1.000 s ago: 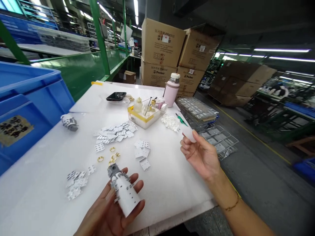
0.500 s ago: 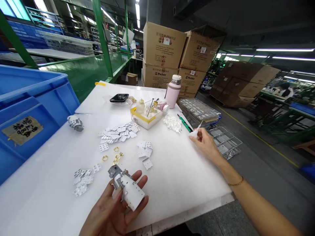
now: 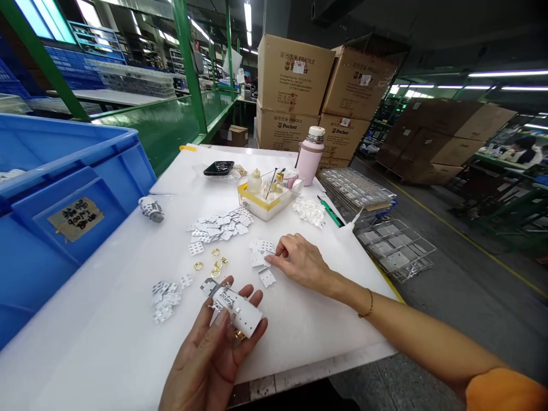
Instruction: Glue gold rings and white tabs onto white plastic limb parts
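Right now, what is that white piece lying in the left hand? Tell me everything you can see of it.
The white block is small and oblong, looks like plastic or card, with tiny dark holes dotting its top face. A grey metal-looking fitting caps its far end. It lies tilted across the fingers of the left hand, thumb pressed on it, held above the white table.

The white block (image 3: 242, 315) lies tilted across the fingers of the left hand (image 3: 209, 357), its grey cap end pointing up and away, with small holes dotting its face. The perforated white cards (image 3: 259, 254) lie flat in a loose cluster, touched by the fingertips of the right hand (image 3: 299, 264).
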A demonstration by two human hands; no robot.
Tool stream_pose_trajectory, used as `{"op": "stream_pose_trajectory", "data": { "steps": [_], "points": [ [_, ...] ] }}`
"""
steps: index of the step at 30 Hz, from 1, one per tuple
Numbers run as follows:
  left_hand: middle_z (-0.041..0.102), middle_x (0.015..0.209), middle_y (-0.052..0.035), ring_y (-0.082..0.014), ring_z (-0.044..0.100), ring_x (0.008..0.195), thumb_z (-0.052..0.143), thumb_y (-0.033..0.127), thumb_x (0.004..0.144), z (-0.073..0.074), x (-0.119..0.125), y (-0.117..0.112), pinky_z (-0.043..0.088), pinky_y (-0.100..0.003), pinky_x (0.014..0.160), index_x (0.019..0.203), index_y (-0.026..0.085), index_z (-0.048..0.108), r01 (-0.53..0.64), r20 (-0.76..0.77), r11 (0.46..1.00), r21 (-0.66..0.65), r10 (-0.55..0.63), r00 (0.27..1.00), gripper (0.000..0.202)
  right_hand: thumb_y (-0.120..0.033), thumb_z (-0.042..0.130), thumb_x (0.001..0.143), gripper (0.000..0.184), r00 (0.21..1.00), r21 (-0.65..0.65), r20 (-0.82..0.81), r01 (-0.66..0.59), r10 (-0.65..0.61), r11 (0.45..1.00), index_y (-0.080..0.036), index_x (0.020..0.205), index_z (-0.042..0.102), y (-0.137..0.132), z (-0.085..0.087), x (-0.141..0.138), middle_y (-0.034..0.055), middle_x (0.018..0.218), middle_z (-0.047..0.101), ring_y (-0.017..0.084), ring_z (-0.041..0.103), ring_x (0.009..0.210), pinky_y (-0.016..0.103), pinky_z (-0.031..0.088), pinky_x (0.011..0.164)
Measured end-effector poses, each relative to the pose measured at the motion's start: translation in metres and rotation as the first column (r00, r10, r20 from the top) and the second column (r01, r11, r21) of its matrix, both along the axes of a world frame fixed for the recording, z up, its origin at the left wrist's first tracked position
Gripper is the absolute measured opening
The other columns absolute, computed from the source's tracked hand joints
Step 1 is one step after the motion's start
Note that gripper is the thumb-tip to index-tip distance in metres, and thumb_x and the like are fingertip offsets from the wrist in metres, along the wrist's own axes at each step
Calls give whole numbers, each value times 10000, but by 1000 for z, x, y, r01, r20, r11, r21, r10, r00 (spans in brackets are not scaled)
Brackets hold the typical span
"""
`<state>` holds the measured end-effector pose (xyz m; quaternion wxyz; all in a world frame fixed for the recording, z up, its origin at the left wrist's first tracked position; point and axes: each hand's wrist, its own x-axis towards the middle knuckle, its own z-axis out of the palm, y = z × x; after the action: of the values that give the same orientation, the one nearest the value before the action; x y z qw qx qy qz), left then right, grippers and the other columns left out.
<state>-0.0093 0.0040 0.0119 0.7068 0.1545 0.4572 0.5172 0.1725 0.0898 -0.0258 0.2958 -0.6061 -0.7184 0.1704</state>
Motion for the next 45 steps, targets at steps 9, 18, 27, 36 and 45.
{"op": "stream_pose_trajectory", "data": {
  "steps": [9,18,27,36,45],
  "points": [
    [656,1272,-131,-331,619,1146,560,159,905,1,0,-1,615,-434,842,1170,151,598,-1,10,1000,9,1,1000,268,-202,565,876,99,964,19,-255,-75,77,997,-206,828,478,-13,6,-1,-28,743,545,126,530,658,273,441,592],
    [676,1227,-155,-282,701,993,528,157,925,17,2,4,616,-206,543,1121,102,608,65,-71,994,-86,-71,995,219,-284,653,873,187,665,-107,-738,-278,112,955,-180,1017,598,-46,34,-7,-21,804,590,102,670,629,243,608,622],
    [661,1249,-116,-304,684,1023,608,169,879,9,-6,4,621,-262,568,1134,165,626,195,60,977,-87,-190,980,255,-116,640,867,139,817,225,-432,-311,381,923,-161,994,676,-65,46,-19,23,850,693,109,667,759,206,554,701],
    [701,916,-34,-154,677,746,708,191,798,0,-8,-3,621,-256,564,860,183,726,105,186,982,-157,-75,980,65,26,490,875,329,801,428,-61,-518,596,741,-50,1171,611,-70,44,-22,141,986,683,186,611,901,319,563,782],
    [740,911,-62,-276,692,953,787,189,675,12,-7,-4,591,-210,506,807,236,717,71,185,973,-221,-29,982,157,20,488,867,328,790,460,54,-562,610,687,-49,1166,607,-71,47,-17,156,971,677,208,601,853,366,563,732]
  ]
}}
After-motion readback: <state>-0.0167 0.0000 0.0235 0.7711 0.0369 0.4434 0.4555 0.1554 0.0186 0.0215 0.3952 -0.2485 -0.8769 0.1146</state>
